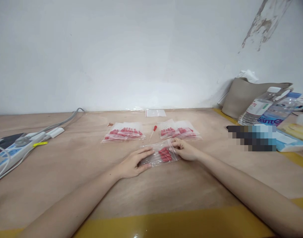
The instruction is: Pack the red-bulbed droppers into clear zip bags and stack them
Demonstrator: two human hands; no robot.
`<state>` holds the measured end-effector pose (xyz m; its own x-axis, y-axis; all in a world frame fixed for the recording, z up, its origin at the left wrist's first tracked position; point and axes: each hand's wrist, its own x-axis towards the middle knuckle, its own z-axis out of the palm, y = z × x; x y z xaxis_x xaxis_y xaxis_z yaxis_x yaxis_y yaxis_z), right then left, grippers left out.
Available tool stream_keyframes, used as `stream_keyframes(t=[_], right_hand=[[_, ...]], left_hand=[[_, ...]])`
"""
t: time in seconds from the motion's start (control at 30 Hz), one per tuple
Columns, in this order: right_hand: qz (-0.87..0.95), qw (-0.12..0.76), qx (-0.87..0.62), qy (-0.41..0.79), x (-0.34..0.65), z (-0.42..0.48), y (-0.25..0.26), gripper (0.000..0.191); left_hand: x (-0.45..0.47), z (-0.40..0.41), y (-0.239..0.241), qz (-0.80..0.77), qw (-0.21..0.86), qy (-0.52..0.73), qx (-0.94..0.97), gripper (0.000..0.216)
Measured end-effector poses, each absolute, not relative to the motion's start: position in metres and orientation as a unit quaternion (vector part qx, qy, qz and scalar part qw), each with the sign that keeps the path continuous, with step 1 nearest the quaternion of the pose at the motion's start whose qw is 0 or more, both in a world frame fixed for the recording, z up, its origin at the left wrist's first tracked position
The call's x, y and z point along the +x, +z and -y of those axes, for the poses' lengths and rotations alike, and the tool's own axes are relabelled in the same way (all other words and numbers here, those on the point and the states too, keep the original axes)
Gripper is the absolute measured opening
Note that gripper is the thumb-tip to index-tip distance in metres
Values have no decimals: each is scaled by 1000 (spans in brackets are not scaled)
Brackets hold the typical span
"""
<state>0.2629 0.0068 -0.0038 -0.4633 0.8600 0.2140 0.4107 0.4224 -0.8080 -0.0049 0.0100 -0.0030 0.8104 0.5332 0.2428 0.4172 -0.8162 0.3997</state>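
A clear zip-lock bag (155,159) with several red-bulbed droppers (165,154) in it lies on the table between my hands. My left hand (135,162) rests on the bag's left end, fingers stretched out and apart. At the right end, my right hand (184,148) pinches the bag near its zip edge. Just beyond lies a single dropper (153,131) with a red bulb and a thin clear stem. Filled bags of red-bulbed droppers form a left group (124,131) and a right group (179,129) on either side of it.
A flat, clear bag (155,113) lies by the wall. On the left are a power strip (15,150) and cables. Plastic bottles (256,107), a grey-brown bin (237,96) and a blue packet (290,142) stand or lie on the right. Yellow tape (166,223) edges the wooden table.
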Motion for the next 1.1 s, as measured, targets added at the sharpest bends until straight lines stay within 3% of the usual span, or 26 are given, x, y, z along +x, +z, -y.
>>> stream_keyframes(t=[0.1,0.23,0.37,0.53,0.67,0.77,0.83,0.93,1.0,1.1], right_hand=[[760,295,-457,356,270,-7,5,24],[733,333,-566,176,261,-20,23,16],[725,256,-633,92,232,-57,37,18],[673,209,-702,100,197,-111,26,35],[633,232,-725,138,182,-131,15,29],[617,288,-712,173,181,-131,17,17],[609,342,-691,185,190,-121,22,21],[583,459,-645,182,221,-95,28,30],[530,619,-547,191,247,-72,28,30],[484,688,-495,218,279,-41,23,35]], left_hand=[[-5,-10,-4,-261,168,165,936,46],[-5,-11,-4,-259,172,165,936,46],[-5,-11,-4,-257,174,167,936,46],[-5,-11,-4,-246,182,175,936,46],[-6,-10,-5,-245,194,172,934,46],[-6,-8,-4,-245,193,175,934,46],[-7,-8,-3,-248,187,179,933,45],[-7,-7,-3,-255,183,176,933,44],[-7,-8,-3,-259,183,174,932,45],[-6,-9,-3,-256,184,175,933,45]])
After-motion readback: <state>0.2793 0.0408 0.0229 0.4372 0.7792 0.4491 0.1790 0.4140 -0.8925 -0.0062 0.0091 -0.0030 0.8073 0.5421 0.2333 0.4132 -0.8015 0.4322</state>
